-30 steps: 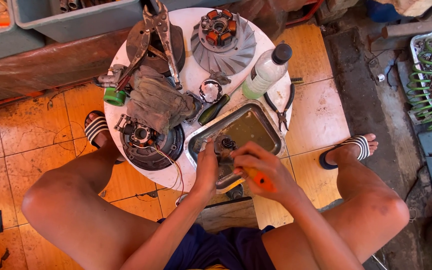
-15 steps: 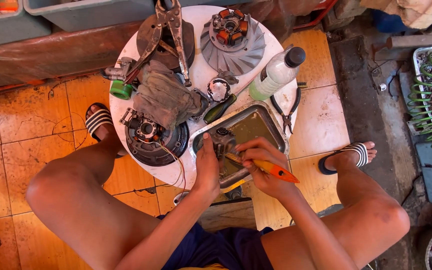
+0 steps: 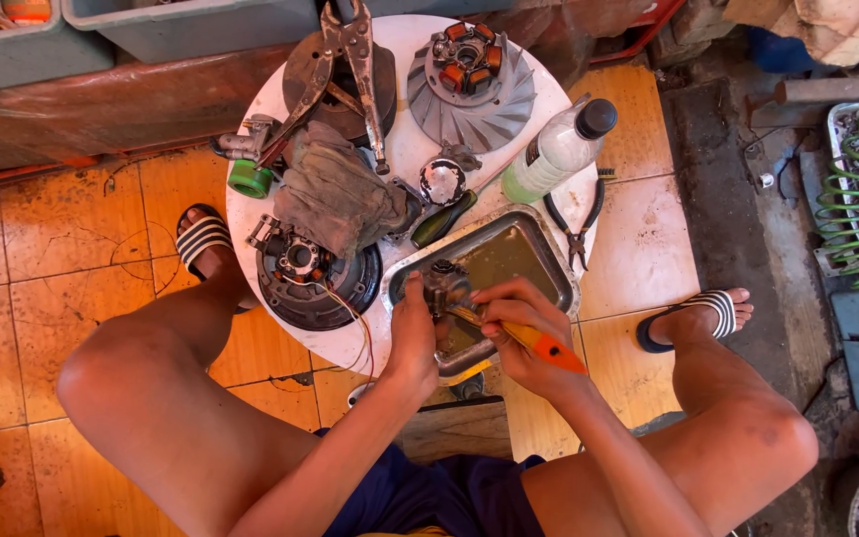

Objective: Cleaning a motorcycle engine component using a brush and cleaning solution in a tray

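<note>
My left hand (image 3: 415,333) grips a small grey metal engine part (image 3: 441,288) over a rectangular metal tray (image 3: 541,247) that holds murky liquid. My right hand (image 3: 521,323) is closed around an orange-handled tool (image 3: 546,347) whose tip meets that part. The tray sits at the near edge of a round white table (image 3: 405,149) between my knees.
On the table lie a finned grey rotor (image 3: 472,85), a dark round coil assembly (image 3: 305,273), a dirty rag (image 3: 335,194), large metal pliers (image 3: 350,60), a clear bottle with black cap (image 3: 559,149), a screwdriver (image 3: 441,221) and black pliers (image 3: 577,224). Green springs (image 3: 847,214) lie at right.
The view has shifted slightly. My right hand has turned the orange-handled tool so its handle points down-right, still working on the part my left hand holds.
</note>
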